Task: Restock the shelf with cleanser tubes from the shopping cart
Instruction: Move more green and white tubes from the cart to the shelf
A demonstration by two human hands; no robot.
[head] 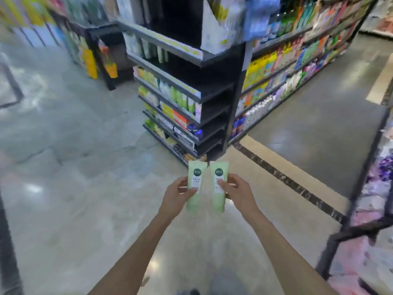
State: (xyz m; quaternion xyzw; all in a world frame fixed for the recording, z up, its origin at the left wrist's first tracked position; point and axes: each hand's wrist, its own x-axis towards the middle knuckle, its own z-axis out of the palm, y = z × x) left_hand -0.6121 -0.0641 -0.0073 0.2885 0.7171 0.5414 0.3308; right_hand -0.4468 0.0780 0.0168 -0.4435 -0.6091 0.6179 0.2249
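- The left hand [177,193] is wrapping its grip around a pale green cleanser tube [195,186], thumb lying across the white label, fingers curled behind the tube's left edge.
- The right hand [235,192] is gripping a second green tube [218,184] the same way, thumb over its label.
- Both tubes are standing roughly upright (flat crimped ends up, each tilting slightly outward at the top), just beside each other but not touching, held out in front of the body above the glossy floor [74,188].
- The shelf [214,116], a dark end unit with stocked tiers, is rising just beyond the tubes.
- A long aisle of colourful bottles [293,67] is running off to the right.
- A dark metal frame [365,167] is standing at the right edge, beside blurred pink packaging.
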